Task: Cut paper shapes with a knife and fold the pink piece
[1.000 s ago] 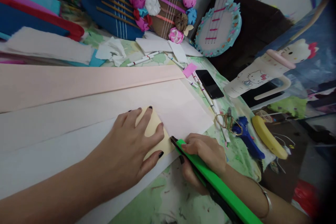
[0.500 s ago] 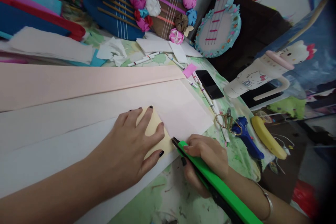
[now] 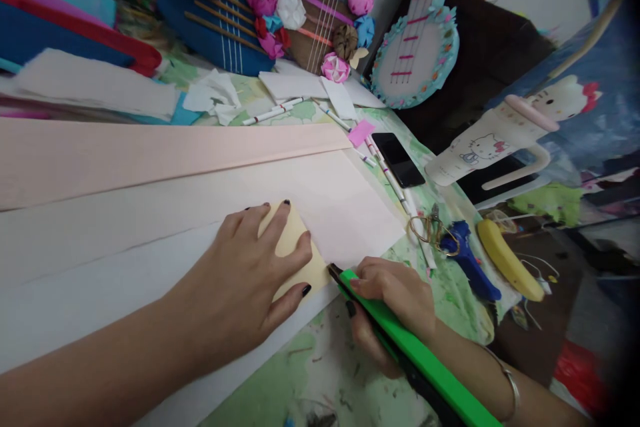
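My left hand (image 3: 245, 267) lies flat with its fingers spread on a small pale yellow paper (image 3: 320, 271), pressing it against large white sheets (image 3: 165, 267). The fingers cover much of the yellow paper. My right hand (image 3: 393, 300) is wrapped round a long green and black stapler (image 3: 400, 337). The stapler's dark nose sits at the corner of the yellow paper, by the near edge of the white sheets. Whether its jaws clasp the paper I cannot tell.
Folded pale pink paper (image 3: 175, 153) lies behind the white sheets. To the right are markers, a black phone (image 3: 399, 159), gold-handled scissors (image 3: 425, 230), a blue tool (image 3: 470, 260) and a yellow banana-shaped object (image 3: 509, 260). A tumbler (image 3: 480, 147) and paper-decorated string instruments (image 3: 415, 57) stand behind.
Both hands and the stapler hold nearly the same place. The whole view has shifted very slightly.
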The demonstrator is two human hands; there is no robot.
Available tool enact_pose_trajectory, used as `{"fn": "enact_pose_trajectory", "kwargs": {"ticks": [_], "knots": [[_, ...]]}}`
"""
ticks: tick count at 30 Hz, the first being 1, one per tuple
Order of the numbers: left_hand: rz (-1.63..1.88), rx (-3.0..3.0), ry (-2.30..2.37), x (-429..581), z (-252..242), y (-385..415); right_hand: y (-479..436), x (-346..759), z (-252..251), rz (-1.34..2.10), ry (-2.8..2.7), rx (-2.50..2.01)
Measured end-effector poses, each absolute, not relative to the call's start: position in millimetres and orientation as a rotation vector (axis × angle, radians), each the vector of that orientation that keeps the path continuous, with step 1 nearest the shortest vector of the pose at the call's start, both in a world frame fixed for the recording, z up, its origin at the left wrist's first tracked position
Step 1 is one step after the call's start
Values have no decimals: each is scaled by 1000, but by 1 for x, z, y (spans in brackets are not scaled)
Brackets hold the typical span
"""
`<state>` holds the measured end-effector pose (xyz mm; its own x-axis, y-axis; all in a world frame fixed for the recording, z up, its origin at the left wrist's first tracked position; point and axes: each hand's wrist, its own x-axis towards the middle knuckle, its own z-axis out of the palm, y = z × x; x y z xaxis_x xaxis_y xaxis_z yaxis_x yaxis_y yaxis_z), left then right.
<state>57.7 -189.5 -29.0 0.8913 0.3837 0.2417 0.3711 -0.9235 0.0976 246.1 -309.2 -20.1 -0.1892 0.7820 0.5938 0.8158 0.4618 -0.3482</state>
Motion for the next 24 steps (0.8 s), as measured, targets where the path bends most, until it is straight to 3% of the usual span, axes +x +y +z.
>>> {"fn": "enact_pose_trajectory", "kwargs": {"ticks": [24], "knots": [[390, 3021, 598, 57, -32, -188, -319, 238, -15, -24, -1902, -1368]]}}
